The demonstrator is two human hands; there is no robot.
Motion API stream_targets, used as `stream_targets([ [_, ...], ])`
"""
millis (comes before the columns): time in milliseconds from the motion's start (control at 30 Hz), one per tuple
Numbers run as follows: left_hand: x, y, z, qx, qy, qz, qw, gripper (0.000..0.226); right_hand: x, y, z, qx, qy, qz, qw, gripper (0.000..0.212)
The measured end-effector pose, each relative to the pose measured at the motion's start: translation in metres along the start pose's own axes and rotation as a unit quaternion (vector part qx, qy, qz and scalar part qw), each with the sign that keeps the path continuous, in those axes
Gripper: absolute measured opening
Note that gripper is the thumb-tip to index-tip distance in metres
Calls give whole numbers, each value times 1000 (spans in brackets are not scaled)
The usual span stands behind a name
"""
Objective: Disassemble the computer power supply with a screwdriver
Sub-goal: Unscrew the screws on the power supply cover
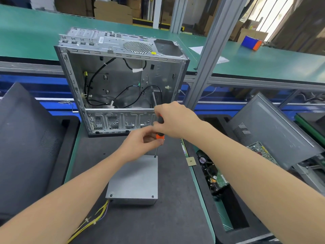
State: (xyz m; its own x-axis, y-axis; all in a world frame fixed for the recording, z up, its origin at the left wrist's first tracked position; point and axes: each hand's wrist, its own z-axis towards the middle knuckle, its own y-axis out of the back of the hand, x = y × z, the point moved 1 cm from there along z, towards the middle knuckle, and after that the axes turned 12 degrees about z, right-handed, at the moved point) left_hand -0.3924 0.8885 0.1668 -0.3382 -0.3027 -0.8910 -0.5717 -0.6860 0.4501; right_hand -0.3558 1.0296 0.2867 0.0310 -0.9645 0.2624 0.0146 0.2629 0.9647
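Note:
A grey metal power supply lies flat on the dark mat, with yellow wires trailing from its near left corner. An orange and black screwdriver stands upright, its tip on the screw at the box's far right corner. My right hand grips the top of the handle from above. My left hand pinches the lower orange part of the handle. Two more screws show at the near corners of the lid.
An emptied computer case stands open behind the power supply. Dark side panels lean at the left. At the right, a grey panel and circuit boards lie in a bin. An aluminium post rises right of the case.

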Motion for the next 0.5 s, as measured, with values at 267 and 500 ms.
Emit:
stream_targets([
  [267,-1,6,2,12,-8,6,1000,18,-5,11,0,92,82,105,987,17],
  [500,-1,4,-2,-3,-24,31,999,10,-5,7,-3,80,103,109,985,20],
])
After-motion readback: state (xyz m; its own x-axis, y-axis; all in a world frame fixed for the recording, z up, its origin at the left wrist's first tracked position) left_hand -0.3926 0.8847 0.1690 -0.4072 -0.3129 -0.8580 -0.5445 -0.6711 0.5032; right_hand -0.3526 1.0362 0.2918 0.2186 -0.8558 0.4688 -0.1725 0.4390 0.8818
